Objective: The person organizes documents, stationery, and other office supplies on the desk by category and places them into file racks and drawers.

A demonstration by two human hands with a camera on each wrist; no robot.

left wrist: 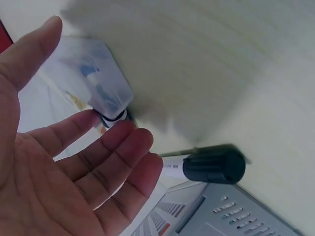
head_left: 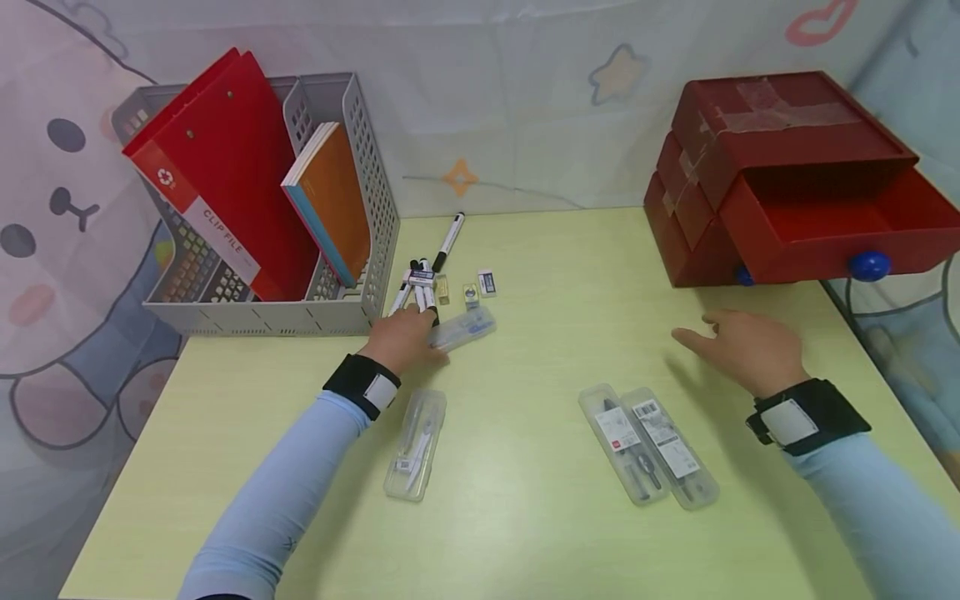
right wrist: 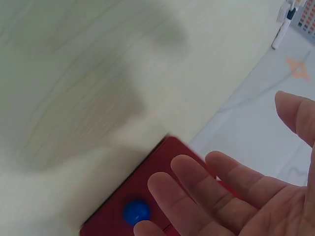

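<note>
1. The pale table (head_left: 517, 533) carries everything, its near middle leaving working room between the arms.
2. The grey basket (head_left: 255, 319) stands far left; its walls and divider keep the red clip file (head_left: 240, 183) and the orange book (head_left: 341, 200) on edge, though both tilt.
3. The red drawer unit (head_left: 817, 137) is far right, its upper drawer (head_left: 817, 258) pulled out, so the inside seems easy to reach.
4. The right hand (head_left: 750, 350) hovers just nearer than that drawer, fingers loosely spread, pinching nothing.
5. The left hand (head_left: 405, 340) reaches beside the basket, thumb well apart from softly bent fingers, apparently to be close to the small items; no pinch shows, and contact is hard to tell.
6. Two clear cases (head_left: 671, 450) lie side by side near right, another clear case (head_left: 415, 446) near left; a small case (head_left: 468, 327) lies just right of the left hand.
7. Markers (head_left: 448, 242) cluster beyond that hand, loosely heaped.
8. Erasers (head_left: 487, 283) sit right of them.
</note>
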